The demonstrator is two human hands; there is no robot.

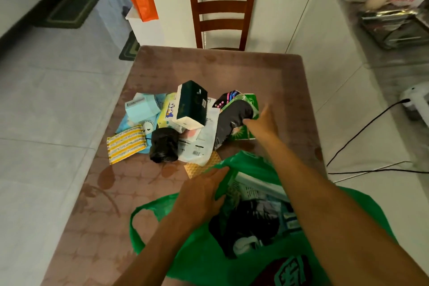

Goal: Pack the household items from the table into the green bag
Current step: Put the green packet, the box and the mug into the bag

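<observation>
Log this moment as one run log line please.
left hand: holds green bag rim open | right hand: reaching, touching dark pouch in pile | bag: partly filled | table: items remain

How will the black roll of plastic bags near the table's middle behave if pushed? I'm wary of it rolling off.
The black roll of plastic bags lies on its side, so it would probably roll rather than slide. Its crinkled, glossy film suggests it is light, soft and a bit slippery. The yellow striped packet and white printed pouch beside it may stop a short roll.
</observation>
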